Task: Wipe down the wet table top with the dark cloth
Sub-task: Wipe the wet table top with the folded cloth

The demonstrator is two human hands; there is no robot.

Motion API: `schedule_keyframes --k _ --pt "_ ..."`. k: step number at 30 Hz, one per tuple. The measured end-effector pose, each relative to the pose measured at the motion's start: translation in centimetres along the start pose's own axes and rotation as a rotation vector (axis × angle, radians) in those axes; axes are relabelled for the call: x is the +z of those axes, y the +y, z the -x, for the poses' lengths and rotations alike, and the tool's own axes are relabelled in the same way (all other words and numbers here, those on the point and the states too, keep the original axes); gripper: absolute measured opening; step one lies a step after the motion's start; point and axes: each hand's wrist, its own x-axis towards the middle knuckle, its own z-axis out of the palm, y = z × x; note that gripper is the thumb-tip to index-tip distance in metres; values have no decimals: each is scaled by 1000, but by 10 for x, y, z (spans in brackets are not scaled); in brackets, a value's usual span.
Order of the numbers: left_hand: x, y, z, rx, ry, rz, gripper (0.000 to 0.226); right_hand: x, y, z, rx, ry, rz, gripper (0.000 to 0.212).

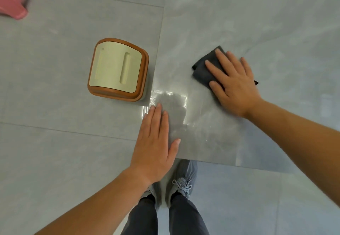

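right grip (pixel 233 85) flat, fingers straight, pressing dark cloth (pixel 203 69) on surface (pixel 257 23), beside the shiny wet patch (pixel 173 109). left grip (pixel 156 142) flat at the edge, probably on wet. risk: unpinched cloth slips, palm skids.

Soft even light; tabletop (pixel 239 23) glare

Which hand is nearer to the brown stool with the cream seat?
Left. The left hand lies flat at the corner of the table, close beside the stool. The right hand presses the dark cloth farther in on the table, away from the stool.
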Motion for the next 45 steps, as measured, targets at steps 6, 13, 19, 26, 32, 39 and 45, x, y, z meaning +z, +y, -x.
schedule_keyframes --k 6,13,19,26,32,39,45 --pt "1 -1 1 30 33 -48 77 29 -57 79 35 80 -21 56" --pt "12 -4 2 24 91 -39 76 23 -25 91 82 74 -41 55" --pt "16 -5 13 46 89 17 74 44 -91 143 155 83 -64 54" --pt "22 -16 35 108 86 -21 75 27 -108 49 -45 17 -51 55" --pt "18 -19 39 62 169 278 75 31 -131 -17 -70 20 8 54" --pt "-16 -34 -25 38 178 324 69 45 -95 110 -196 8 21 53" --pt "-37 -35 -103 180 16 70 68 39 -78 169 327 82 -90 54"
